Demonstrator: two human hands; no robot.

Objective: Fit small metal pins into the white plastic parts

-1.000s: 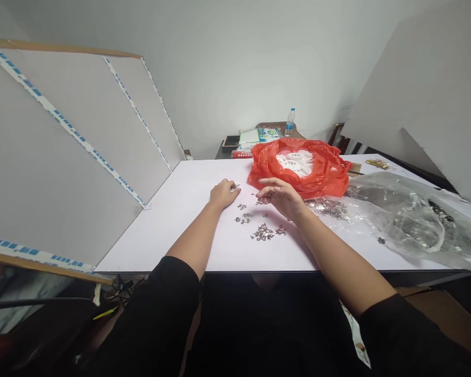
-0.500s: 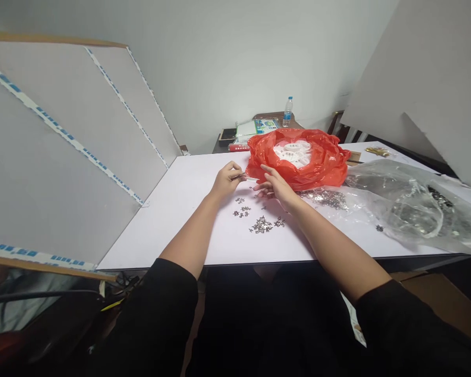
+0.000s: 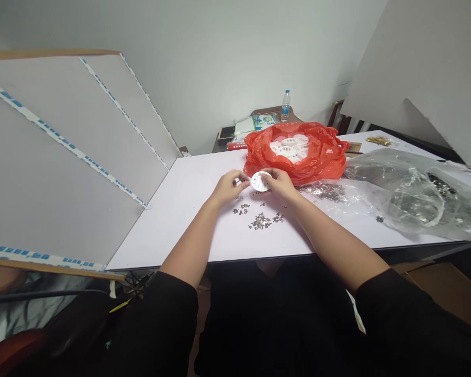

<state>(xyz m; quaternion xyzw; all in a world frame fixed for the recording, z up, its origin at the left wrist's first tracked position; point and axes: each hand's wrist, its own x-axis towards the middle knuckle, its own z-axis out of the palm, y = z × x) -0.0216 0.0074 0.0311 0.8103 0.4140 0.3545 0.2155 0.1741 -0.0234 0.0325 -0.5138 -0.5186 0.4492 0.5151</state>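
My right hand (image 3: pixel 279 183) holds a round white plastic disc (image 3: pixel 260 181) just above the white table (image 3: pixel 204 230), in front of the red plastic bag (image 3: pixel 322 157). My left hand (image 3: pixel 228 186) touches the disc's left edge, its fingers pinched on something small that I cannot make out. The red bag lies open with several more white discs (image 3: pixel 292 146) inside. Small metal clips (image 3: pixel 261 222) lie scattered on the table below both hands.
A crumpled clear plastic bag (image 3: pixel 412 201) with more metal parts covers the table's right side. Grey boards with blue tape (image 3: pixel 63 152) lean along the left. A water bottle (image 3: pixel 285 105) and books (image 3: pixel 255 124) sit on a side table behind.
My right hand has taken a white disc and both hands have come together at it in front of the red bag. The camera view has shifted slightly.
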